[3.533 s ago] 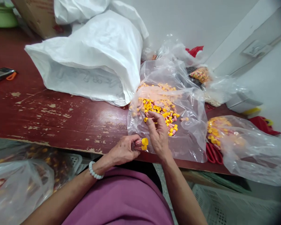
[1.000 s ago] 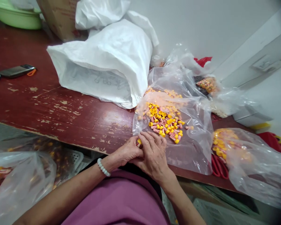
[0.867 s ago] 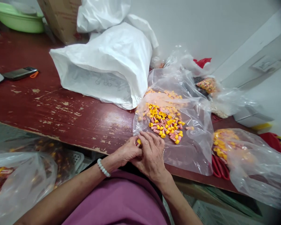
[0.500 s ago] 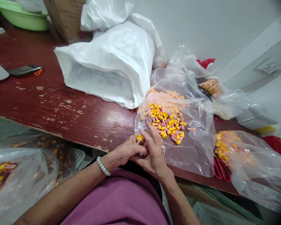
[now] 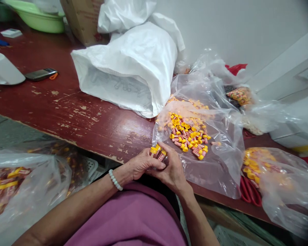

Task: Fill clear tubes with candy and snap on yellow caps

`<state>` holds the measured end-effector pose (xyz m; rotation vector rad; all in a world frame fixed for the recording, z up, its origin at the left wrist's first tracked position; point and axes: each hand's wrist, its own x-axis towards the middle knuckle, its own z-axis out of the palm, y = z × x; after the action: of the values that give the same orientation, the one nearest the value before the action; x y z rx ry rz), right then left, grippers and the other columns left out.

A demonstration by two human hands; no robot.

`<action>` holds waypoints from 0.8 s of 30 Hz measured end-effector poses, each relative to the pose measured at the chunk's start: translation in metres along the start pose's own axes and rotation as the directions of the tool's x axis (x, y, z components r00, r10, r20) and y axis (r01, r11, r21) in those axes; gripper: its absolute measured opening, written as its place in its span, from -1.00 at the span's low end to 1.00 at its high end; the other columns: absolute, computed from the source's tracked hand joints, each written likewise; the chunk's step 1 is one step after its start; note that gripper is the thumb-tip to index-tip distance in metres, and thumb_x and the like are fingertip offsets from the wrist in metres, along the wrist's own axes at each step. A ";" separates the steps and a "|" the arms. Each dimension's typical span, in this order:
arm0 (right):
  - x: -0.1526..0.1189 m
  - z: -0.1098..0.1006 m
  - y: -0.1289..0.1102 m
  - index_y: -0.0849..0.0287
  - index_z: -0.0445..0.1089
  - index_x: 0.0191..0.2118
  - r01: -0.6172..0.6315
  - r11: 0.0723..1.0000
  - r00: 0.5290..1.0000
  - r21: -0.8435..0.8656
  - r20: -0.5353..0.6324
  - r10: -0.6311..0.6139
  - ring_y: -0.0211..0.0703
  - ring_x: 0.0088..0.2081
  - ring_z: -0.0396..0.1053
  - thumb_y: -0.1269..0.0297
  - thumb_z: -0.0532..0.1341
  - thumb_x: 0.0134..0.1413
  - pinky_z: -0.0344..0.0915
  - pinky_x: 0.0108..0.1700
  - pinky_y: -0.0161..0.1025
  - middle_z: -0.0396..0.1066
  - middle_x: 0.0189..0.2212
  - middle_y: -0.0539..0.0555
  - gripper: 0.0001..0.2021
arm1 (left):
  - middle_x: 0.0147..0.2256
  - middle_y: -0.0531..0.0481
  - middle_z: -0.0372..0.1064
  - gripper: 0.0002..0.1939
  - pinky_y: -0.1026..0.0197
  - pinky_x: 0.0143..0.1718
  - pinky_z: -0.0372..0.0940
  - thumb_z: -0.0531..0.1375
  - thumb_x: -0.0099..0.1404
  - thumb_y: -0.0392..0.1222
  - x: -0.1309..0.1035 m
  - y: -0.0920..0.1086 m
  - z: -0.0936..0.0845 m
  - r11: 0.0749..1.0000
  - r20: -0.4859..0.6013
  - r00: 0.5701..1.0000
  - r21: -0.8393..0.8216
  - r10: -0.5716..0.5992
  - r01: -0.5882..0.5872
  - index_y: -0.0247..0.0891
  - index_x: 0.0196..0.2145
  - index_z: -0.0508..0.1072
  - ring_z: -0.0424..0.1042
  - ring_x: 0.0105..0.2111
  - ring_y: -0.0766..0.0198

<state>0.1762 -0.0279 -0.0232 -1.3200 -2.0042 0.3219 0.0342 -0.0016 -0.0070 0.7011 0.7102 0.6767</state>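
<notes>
My left hand [image 5: 140, 164] and my right hand [image 5: 172, 171] meet at the table's front edge, closed around a few small yellow-capped bottles [image 5: 160, 154]. The bottles stand side by side with their yellow tops up and dark red patterned sides showing between my fingers. A beaded bracelet [image 5: 115, 180] circles my left wrist. Just beyond my hands, a clear plastic bag [image 5: 210, 172] lies open on the table. Spilling at its mouth is a pile of small red-and-white pieces with yellow caps [image 5: 187, 135]. My lower fingers are partly hidden.
A large white sack [image 5: 141, 51] lies open behind the pile. Red scissors [image 5: 250, 191] and another bag of yellow-capped pieces [image 5: 256, 160] sit to the right. A phone-like device [image 5: 42, 74] rests on the worn red table [image 5: 97, 119]. Below left is a filled plastic bag [image 5: 38, 194].
My right fingers have come down and closed around the bottles. More yellow caps now show between my hands, where one was clear before. The view has shifted slightly left.
</notes>
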 end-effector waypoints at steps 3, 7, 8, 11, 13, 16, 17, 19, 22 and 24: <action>0.002 0.001 -0.001 0.16 0.20 0.11 -0.010 1.000 1.000 0.004 -0.017 0.011 0.06 -0.01 0.36 0.08 0.42 -0.28 0.29 0.04 0.00 0.38 -0.02 0.21 -0.23 | -0.58 0.12 0.23 -0.80 0.37 -0.53 0.08 0.29 -0.23 -0.38 0.001 -0.001 -0.004 1.000 0.029 1.000 -0.030 0.007 -0.006 -0.34 -0.57 0.35 0.20 -0.57 0.44; 0.004 0.006 -0.007 0.16 0.17 0.14 -0.126 0.986 0.991 0.106 0.059 0.120 0.05 0.00 0.36 0.12 0.44 -0.32 0.29 0.06 -0.02 0.36 0.02 0.20 -0.18 | -0.55 0.10 0.27 -0.78 0.35 -0.50 0.13 0.30 -0.22 -0.39 0.000 -0.004 -0.011 0.995 0.052 0.999 -0.101 0.015 -0.009 -0.35 -0.52 0.40 0.25 -0.54 0.41; 0.004 0.008 -0.008 0.16 0.12 0.18 -0.143 0.978 0.988 0.149 0.081 0.132 0.05 0.04 0.34 0.15 0.44 -0.32 0.28 0.09 -0.03 0.32 0.06 0.21 -0.13 | -0.53 0.08 0.30 -0.76 0.34 -0.47 0.15 0.31 -0.22 -0.39 -0.002 -0.004 -0.012 0.993 0.034 0.999 -0.120 0.009 -0.005 -0.34 -0.49 0.42 0.27 -0.53 0.40; 0.005 0.014 -0.011 0.15 -0.09 0.27 -0.161 0.949 0.986 0.271 0.085 0.143 0.03 0.14 0.24 0.19 0.44 -0.30 0.26 0.13 -0.07 0.15 0.19 0.24 0.01 | -0.47 0.05 0.35 -0.69 0.30 -0.41 0.19 0.34 -0.22 -0.38 -0.005 -0.004 -0.015 0.988 -0.012 1.000 -0.157 -0.010 0.008 -0.35 -0.40 0.46 0.31 -0.49 0.36; 0.005 0.016 -0.010 0.16 -0.10 0.28 -0.166 0.940 0.986 0.298 0.074 0.151 0.01 0.13 0.25 0.20 0.44 -0.29 0.28 0.11 -0.10 0.14 0.20 0.25 0.00 | -0.47 0.04 0.34 -0.67 0.29 -0.41 0.20 0.34 -0.22 -0.37 -0.006 -0.003 -0.016 0.986 -0.011 1.000 -0.164 -0.015 0.013 -0.36 -0.39 0.46 0.30 -0.49 0.37; 0.004 0.015 -0.008 0.14 0.09 0.20 -0.156 0.953 0.986 0.260 0.089 0.137 0.00 0.01 0.36 0.15 0.43 -0.28 0.33 0.05 -0.10 0.31 0.07 0.20 -0.13 | -0.49 0.06 0.32 -0.69 0.31 -0.43 0.19 0.34 -0.24 -0.39 -0.007 -0.001 -0.016 0.984 -0.024 1.000 -0.179 -0.008 0.004 -0.37 -0.43 0.44 0.28 -0.51 0.39; 0.004 0.013 -0.008 0.13 0.15 0.16 -0.142 0.961 0.989 0.238 0.085 0.125 -0.01 -0.04 0.39 0.12 0.43 -0.28 0.35 0.02 -0.10 0.35 0.02 0.18 -0.18 | -0.51 0.07 0.30 -0.72 0.33 -0.45 0.19 0.34 -0.25 -0.41 -0.007 0.000 -0.015 0.982 -0.030 1.000 -0.191 -0.006 0.001 -0.36 -0.48 0.42 0.27 -0.52 0.41; 0.004 0.011 -0.008 0.12 0.21 0.12 -0.112 0.976 0.992 0.189 0.070 0.101 -0.01 -0.11 0.43 0.06 0.40 -0.24 0.38 -0.05 -0.10 0.40 -0.06 0.16 -0.26 | -0.56 0.11 0.25 -0.74 0.36 -0.48 0.17 0.33 -0.27 -0.42 -0.008 0.000 -0.014 0.976 -0.015 1.000 -0.217 -0.001 -0.002 -0.35 -0.56 0.36 0.24 -0.55 0.45; 0.007 0.016 -0.008 0.12 0.24 0.10 -0.034 0.993 0.996 0.114 0.091 0.023 0.01 -0.13 0.43 -0.01 0.36 -0.18 0.38 -0.06 -0.06 0.41 -0.09 0.17 -0.31 | -0.58 0.14 0.21 -0.72 0.37 -0.51 0.19 0.35 -0.28 -0.41 -0.010 -0.003 -0.018 0.971 0.030 0.999 -0.238 0.009 -0.001 -0.34 -0.59 0.32 0.21 -0.58 0.47; 0.011 0.026 -0.008 0.13 0.19 0.15 0.065 0.992 0.989 0.110 0.123 -0.079 0.10 -0.02 0.36 -0.06 0.35 -0.20 0.32 0.02 0.03 0.35 -0.01 0.21 -0.23 | -0.56 0.13 0.22 -0.69 0.37 -0.52 0.21 0.36 -0.29 -0.40 -0.019 -0.004 -0.028 0.970 -0.017 0.999 -0.242 0.033 -0.036 -0.33 -0.56 0.33 0.23 -0.58 0.47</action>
<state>0.1509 -0.0176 -0.0331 -1.1845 -2.1044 0.4823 0.0026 -0.0090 -0.0193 0.4850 0.6157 0.7858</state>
